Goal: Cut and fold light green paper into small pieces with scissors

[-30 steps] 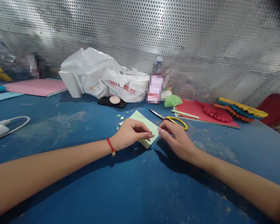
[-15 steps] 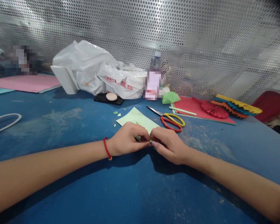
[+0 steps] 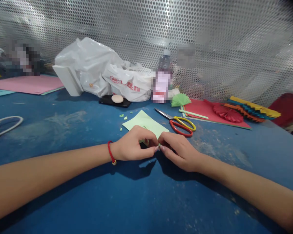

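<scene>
My left hand (image 3: 139, 143), with a red cord at its wrist, pinches a tiny bit of pale green paper (image 3: 159, 146) between thumb and forefinger. From the other side my right hand (image 3: 178, 150) pinches the same bit, the fingertips of both hands nearly meeting. Most of the piece is hidden by the fingers. Just beyond the hands a light green paper sheet (image 3: 146, 121) lies flat on the table, its near part covered by them. Scissors (image 3: 179, 123) with one red and one yellow handle lie right of the sheet. Small green scraps (image 3: 125, 118) are scattered by its left corner.
Red paper (image 3: 200, 107) lies at the back right with a green pleated fan (image 3: 180, 100), a red one (image 3: 228, 112) and folded strips. White plastic bags (image 3: 92, 68), a bottle (image 3: 163, 78) and a black phone-like slab (image 3: 114, 101) stand or lie along the mesh wall. A white cable (image 3: 14, 117) is at left.
The fingers have shifted slightly around the small green paper, and the left thumb tip has turned. The camera view has moved a little; the other things lie as before.
</scene>
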{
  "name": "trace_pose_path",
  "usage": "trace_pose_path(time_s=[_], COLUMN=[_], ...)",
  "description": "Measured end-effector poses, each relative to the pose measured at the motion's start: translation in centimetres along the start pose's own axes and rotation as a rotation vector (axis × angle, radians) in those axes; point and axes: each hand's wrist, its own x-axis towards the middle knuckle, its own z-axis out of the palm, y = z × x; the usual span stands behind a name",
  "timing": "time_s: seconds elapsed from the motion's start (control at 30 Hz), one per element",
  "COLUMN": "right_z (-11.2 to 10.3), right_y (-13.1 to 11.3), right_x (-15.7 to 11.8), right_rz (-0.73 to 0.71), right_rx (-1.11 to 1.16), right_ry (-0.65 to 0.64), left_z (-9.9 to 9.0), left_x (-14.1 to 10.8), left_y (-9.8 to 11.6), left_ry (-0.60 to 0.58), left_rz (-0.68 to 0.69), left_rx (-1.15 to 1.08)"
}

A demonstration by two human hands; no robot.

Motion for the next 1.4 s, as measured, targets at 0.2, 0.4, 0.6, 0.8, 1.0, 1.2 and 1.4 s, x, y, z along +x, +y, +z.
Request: trace_pose_path(time_s=[0.2,0.4,0.6,0.8,1.0,1.2,1.4], right_z=[-0.06,0.01,0.02,0.01,0.03,0.17,0.01], right_y=[-0.06,0.12,0.23,0.18,0.29,0.46,0.46], right_x=[0.07,0.05,0.04,0.02,-0.43,-0.54,-0.37], right_rz=[0.007,0.000,0.006,0.026,0.004,-0.014,-0.014], right_rx=[0.023,0.023,0.021,0.051,0.170,0.135,0.108], right_ry=[0.000,0.011,0.011,0.010,0.109,0.116,0.088], left_z=[0.01,-0.09,-0.04,0.07,-0.18,-0.23,-0.21], left_x=[-0.03,0.18,0.25,0.33,0.42,0.36,0.41], left_y=[-0.12,-0.01,0.02,-0.01,-0.04,-0.33,-0.19], left_ry=[-0.016,-0.026,-0.016,-0.005,-0.045,-0.034,-0.027], left_rz=[-0.001,-0.012,-0.027,-0.058,-0.154,-0.189,-0.186], left_rx=[0.023,0.047,0.041,0.031,-0.073,-0.095,-0.081])
